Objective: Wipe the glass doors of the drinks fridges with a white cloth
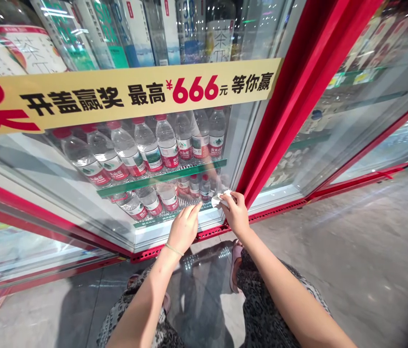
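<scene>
My right hand [235, 211] pinches a small crumpled white tissue [221, 198] close to the lower right of a glass fridge door [247, 121]. To its left is my left hand [184, 224], a thin band on its wrist, its fingers bent toward the glass; what they hold, if anything, is hidden. Behind the glass, water bottles [167, 145] with red caps and red labels stand on a green-edged shelf [167, 176], with more bottles below. A yellow banner [146, 94] with red and black print crosses the door above.
A red door frame [298, 106] rises on the right, beside another glass cooler [352, 116] with goods inside. Larger bottles [138, 34] fill the upper shelf. A low freezer [8, 251] is at the left. My feet in pink shoes [237, 266] stand on the grey floor [363, 241].
</scene>
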A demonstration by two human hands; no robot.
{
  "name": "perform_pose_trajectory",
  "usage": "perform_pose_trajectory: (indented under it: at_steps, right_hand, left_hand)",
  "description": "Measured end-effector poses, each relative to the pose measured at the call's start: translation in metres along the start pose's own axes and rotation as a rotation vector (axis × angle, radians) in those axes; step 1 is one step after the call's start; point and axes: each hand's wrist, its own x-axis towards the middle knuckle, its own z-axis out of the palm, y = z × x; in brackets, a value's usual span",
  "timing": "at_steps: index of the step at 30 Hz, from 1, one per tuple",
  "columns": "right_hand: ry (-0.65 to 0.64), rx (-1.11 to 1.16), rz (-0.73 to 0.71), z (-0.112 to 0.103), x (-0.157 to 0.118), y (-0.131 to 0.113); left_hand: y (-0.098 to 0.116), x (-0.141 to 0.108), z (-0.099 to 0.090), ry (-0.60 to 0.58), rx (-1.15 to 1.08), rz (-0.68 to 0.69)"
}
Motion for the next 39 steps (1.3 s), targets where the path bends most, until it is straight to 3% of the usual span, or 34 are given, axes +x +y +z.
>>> perform_pose_trajectory:
  at_steps: [13, 21, 30, 35, 39]
  right_hand:
    - [-0.091, -0.126, -0.055, 0.008, -0.001, -0.017]
    - [0.02, -0.064, -0.031, 0.016, -0.006, -0.007]
    - [0.011, -0.034, -0.039, 0.001, 0.005, 0.002]
    - [-0.094, -0.005, -0.139, 0.002, 0.003, -0.008]
    - [-0.016, -0.008, -0.086, -0.002, 0.008, -0.007]
  left_hand:
    - [0.0, -0.001, -0.002, 0.009, 0.02, -0.008]
    - [-0.001, -0.002, -0.006, 0.009, 0.016, -0.021]
    - [-0.001, -0.002, -0.005, 0.013, 0.012, -0.02]
    - [-0.001, -0.001, -0.002, 0.005, 0.008, -0.016]
    - [0.0, 0.0, -0.001, 0.004, 0.0, -0.013]
